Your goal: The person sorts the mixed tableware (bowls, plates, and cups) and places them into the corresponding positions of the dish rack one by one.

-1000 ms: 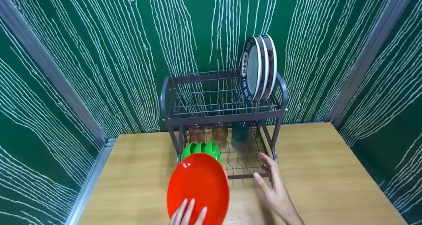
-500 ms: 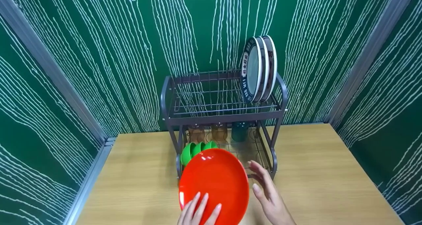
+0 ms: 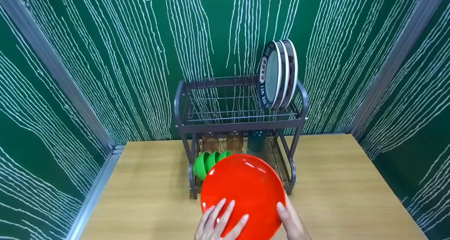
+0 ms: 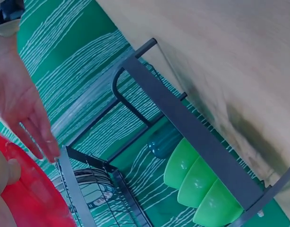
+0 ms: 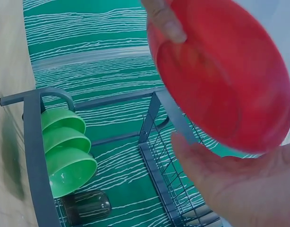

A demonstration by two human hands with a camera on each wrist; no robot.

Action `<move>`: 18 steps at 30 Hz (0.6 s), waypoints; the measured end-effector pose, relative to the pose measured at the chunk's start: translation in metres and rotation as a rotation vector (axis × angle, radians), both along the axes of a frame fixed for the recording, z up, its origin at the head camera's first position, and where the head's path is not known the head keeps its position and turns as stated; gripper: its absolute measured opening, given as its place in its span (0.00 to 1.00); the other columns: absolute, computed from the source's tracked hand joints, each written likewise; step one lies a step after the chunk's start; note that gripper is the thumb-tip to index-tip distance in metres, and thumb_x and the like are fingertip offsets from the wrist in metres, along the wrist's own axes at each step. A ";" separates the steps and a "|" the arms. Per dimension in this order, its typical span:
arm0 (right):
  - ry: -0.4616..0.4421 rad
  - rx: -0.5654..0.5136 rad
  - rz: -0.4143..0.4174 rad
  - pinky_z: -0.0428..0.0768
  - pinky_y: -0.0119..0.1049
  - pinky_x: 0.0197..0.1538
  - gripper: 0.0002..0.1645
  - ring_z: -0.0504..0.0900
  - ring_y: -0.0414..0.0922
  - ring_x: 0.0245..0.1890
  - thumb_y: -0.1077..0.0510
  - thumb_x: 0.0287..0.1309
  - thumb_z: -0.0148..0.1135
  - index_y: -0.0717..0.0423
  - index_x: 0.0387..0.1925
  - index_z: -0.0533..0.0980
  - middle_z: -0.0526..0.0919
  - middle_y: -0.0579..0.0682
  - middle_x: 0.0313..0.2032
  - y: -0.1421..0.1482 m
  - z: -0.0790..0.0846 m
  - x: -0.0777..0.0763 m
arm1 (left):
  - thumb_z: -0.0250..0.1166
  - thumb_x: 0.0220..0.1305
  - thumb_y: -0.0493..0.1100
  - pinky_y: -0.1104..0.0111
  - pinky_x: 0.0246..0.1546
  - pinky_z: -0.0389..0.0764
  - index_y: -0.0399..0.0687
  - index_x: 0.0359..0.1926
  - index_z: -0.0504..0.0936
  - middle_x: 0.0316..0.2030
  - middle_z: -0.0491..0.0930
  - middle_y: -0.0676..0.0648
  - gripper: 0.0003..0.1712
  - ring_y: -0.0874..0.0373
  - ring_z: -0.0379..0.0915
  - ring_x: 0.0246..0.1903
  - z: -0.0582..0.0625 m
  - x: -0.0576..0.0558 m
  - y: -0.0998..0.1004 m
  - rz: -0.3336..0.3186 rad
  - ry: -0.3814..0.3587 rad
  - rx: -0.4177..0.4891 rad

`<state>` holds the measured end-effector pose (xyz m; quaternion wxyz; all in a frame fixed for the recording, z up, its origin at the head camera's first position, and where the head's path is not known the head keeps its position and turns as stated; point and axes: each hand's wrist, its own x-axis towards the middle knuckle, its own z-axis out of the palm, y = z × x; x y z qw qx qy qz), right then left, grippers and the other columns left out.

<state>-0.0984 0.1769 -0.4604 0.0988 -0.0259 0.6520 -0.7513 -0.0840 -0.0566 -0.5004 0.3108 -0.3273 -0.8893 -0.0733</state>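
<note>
A red plate (image 3: 242, 194) is held up in front of the rack, its inner face toward the head camera. My left hand (image 3: 219, 220) grips its lower left, with fingers spread over the front; the thumb (image 5: 169, 26) shows on the back in the right wrist view. At the right rim is my right hand (image 3: 294, 220), its thumb over the front and its straight fingers behind. In the left wrist view those fingers (image 4: 35, 132) stand slightly apart from the plate.
A grey two-tier dish rack (image 3: 242, 125) stands on the wooden table (image 3: 140, 204) against a green wall. Three patterned plates (image 3: 270, 76) stand upright at its upper right. Green bowls (image 3: 200, 165) and tinted glasses (image 3: 256, 141) occupy the lower tier.
The red plate has moved right and turned more face-on in my left hand. My right hand has come to its right rim, thumb now overlapping the front.
</note>
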 end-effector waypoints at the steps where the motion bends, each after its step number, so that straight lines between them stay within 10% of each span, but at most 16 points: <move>1: 0.005 0.013 -0.031 0.72 0.44 0.55 0.40 0.61 0.56 0.62 0.44 0.72 0.37 0.54 0.74 0.37 0.48 0.62 0.71 -0.001 0.000 0.001 | 0.51 0.60 0.72 0.55 0.52 0.76 0.70 0.70 0.60 0.68 0.61 0.52 0.39 0.49 0.61 0.64 -0.002 -0.003 0.001 -0.015 0.047 0.018; 12: 0.040 -0.008 -0.242 0.82 0.44 0.45 0.39 0.82 0.52 0.44 0.56 0.66 0.55 0.56 0.72 0.49 0.72 0.61 0.55 -0.011 0.003 -0.005 | 0.58 0.59 0.67 0.55 0.47 0.79 0.58 0.61 0.75 0.60 0.73 0.48 0.33 0.49 0.72 0.56 -0.010 -0.032 0.011 -0.144 0.345 0.175; 18: 0.039 -0.026 -0.253 0.82 0.45 0.43 0.40 0.82 0.52 0.43 0.57 0.66 0.55 0.53 0.72 0.48 0.72 0.60 0.55 -0.007 0.004 -0.009 | 0.59 0.64 0.58 0.57 0.47 0.79 0.50 0.52 0.82 0.53 0.79 0.45 0.23 0.48 0.76 0.50 -0.005 -0.040 0.009 -0.185 0.366 0.258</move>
